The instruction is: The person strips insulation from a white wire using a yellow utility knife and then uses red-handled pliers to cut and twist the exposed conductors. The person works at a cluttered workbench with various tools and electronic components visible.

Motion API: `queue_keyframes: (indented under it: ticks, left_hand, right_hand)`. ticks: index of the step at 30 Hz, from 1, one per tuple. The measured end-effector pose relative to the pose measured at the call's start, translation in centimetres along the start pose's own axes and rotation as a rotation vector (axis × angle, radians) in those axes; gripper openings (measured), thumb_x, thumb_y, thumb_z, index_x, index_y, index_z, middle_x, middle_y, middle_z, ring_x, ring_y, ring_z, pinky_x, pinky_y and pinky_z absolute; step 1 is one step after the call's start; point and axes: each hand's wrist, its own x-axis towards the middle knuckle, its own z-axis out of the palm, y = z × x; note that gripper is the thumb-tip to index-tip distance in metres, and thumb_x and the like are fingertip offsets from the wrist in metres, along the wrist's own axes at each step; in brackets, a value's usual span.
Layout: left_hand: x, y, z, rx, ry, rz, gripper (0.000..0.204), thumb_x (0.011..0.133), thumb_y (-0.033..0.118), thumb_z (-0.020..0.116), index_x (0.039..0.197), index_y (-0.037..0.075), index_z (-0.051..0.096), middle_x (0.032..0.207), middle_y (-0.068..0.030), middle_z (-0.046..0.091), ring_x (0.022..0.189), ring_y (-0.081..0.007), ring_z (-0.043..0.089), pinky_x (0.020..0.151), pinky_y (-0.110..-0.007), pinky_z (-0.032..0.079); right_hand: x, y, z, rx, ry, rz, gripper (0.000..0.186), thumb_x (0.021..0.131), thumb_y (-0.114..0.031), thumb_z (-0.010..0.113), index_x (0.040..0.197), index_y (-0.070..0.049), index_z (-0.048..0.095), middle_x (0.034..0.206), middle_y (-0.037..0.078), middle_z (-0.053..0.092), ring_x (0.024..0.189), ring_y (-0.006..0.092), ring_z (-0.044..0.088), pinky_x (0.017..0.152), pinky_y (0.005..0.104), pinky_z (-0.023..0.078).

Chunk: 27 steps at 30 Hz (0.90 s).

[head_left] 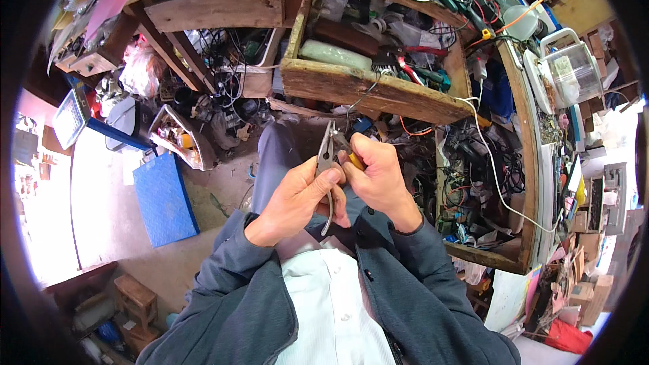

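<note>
My left hand (297,192) is closed around a pair of grey metal pliers (326,157), the jaws pointing away from me and one handle hanging below my fingers. My right hand (380,174) is closed on a yellow-handled tool (355,160); its kind is mostly hidden by my fingers. The metal end of that tool leans in close beside the pliers' jaws. Something small sits between the two tips, too small to make out. Both hands are close together in front of my chest, above my lap.
Ahead is a wooden workbench with an open drawer (378,91) full of tools and parts. Tangled cables (476,182) fill the bench's right side. A white cord (503,189) hangs there. To the left stand a blue board (165,199) and an open carton (181,136).
</note>
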Motion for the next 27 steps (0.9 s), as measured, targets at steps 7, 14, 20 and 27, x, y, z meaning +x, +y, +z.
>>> queue_keyframes:
  ticks: [7,14,20,27]
  left_hand:
    - [-0.3,1.1,-0.1,0.011,0.002,-0.095,0.031,0.107,0.016,0.044,0.134,0.002,0.041,0.109,-0.0217,0.067,0.100,-0.0345,0.072,0.082,-0.043,0.062]
    - [-0.6,1.9,0.5,-0.025,0.024,-0.161,0.033,0.107,0.015,0.043,0.137,0.004,0.038,0.113,-0.0202,0.066,0.098,-0.0287,0.072,0.081,-0.039,0.061]
    - [0.0,0.0,1.2,0.100,0.112,-0.019,0.014,0.108,0.014,0.040,0.119,0.005,0.041,0.081,-0.0066,0.057,0.062,-0.0155,0.060,0.055,-0.028,0.051]
    - [0.5,-1.1,1.2,0.149,0.201,0.052,0.014,0.107,0.016,0.050,0.105,0.004,0.046,0.067,-0.0010,0.047,0.050,-0.0094,0.046,0.044,-0.027,0.042]
  right_hand:
    - [0.1,0.9,-0.4,-0.170,-0.032,-0.194,0.022,0.079,-0.001,0.068,0.077,-0.001,0.045,0.071,0.016,0.051,0.062,0.0376,0.056,0.053,0.0427,0.043]
    - [-0.4,1.5,-0.7,-0.430,-0.034,-0.306,0.021,0.075,-0.001,0.068,0.083,-0.005,0.049,0.076,0.012,0.054,0.065,0.0336,0.061,0.053,0.0438,0.048]
    - [-1.0,0.9,0.5,-0.528,0.005,-0.299,0.022,0.074,0.000,0.067,0.084,-0.005,0.048,0.076,0.011,0.053,0.066,0.0320,0.062,0.051,0.0417,0.049]
    - [-1.4,1.0,1.0,-0.478,0.025,-0.284,0.026,0.073,-0.002,0.069,0.086,-0.006,0.047,0.078,0.012,0.053,0.067,0.0329,0.062,0.052,0.0418,0.050]
